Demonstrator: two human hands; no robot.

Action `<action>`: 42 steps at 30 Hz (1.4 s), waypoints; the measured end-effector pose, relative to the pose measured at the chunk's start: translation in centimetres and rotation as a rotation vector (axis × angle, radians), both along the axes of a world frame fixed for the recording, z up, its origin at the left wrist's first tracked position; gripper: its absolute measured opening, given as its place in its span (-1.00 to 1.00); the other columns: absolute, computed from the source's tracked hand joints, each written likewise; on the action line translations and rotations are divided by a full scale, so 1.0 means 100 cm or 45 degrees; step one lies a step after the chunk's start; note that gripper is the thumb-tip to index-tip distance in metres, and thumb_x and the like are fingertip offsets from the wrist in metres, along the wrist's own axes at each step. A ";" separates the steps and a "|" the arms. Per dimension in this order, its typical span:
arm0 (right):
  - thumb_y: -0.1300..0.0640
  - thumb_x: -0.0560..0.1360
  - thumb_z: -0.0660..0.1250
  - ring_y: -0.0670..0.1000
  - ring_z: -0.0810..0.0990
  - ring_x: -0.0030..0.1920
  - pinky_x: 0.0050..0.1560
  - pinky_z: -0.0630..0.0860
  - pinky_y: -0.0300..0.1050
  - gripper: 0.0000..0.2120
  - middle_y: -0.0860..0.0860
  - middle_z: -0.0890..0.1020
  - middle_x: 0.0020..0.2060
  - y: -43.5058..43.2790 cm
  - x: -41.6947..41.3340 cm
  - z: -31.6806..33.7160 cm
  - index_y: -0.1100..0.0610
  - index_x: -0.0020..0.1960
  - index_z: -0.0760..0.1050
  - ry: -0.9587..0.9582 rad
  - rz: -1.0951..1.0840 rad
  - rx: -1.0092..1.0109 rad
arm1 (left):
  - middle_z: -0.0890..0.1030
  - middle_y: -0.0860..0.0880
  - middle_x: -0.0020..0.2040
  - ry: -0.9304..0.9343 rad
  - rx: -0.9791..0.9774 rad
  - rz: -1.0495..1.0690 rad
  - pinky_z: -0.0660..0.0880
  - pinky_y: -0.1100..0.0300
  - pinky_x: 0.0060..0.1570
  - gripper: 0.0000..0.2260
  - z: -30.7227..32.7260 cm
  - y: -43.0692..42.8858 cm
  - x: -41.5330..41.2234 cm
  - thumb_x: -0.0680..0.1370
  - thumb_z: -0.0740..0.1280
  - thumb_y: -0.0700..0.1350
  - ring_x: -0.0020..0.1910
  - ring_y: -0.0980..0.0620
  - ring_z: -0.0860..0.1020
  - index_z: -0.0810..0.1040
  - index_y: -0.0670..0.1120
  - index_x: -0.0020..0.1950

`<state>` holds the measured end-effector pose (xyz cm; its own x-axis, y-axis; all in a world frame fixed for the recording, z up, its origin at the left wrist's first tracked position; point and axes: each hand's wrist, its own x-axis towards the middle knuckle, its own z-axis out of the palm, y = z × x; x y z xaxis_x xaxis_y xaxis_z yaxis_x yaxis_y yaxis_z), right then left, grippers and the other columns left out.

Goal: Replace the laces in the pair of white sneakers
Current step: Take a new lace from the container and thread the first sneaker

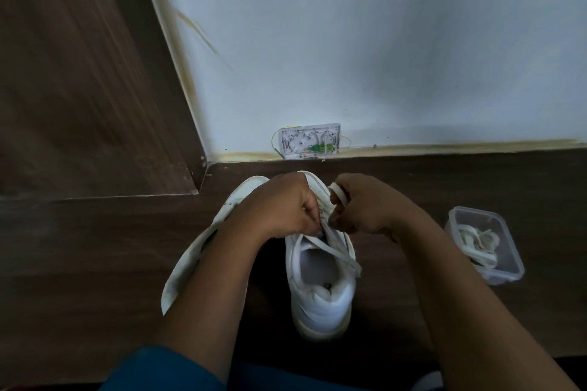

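Two white sneakers stand on the dark wooden floor, toes toward the wall. The right sneaker [320, 289] is upright with its heel near me, and a white lace [333, 251] crosses loosely over its opening. The left sneaker [190, 257] lies partly hidden under my left forearm. My left hand [279, 203] has curled fingers pinching the lace at the eyelets of the right sneaker. My right hand [359, 203] grips a bunched loop of white lace [337, 192] above the shoe's toe.
A clear plastic box [505, 267] holding more white laces sits on the floor at the right. A white wall box with wires [309, 140] hangs low on the wall ahead. A wooden door or panel [79, 89] rises at the left.
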<state>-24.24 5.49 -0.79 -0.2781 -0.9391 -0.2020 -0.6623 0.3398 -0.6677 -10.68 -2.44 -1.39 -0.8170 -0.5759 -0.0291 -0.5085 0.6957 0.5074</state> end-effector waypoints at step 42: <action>0.23 0.36 0.47 -0.08 0.58 -0.24 -0.09 0.59 -0.10 -0.88 0.00 0.64 -0.17 -0.003 0.026 -0.001 0.09 -0.11 0.65 0.031 0.146 -0.195 | 0.49 -0.08 -0.40 1.444 1.462 0.132 0.27 0.29 -0.45 -0.95 0.032 -0.002 0.020 0.44 0.24 -0.17 -0.51 0.10 0.33 0.43 -0.13 -0.22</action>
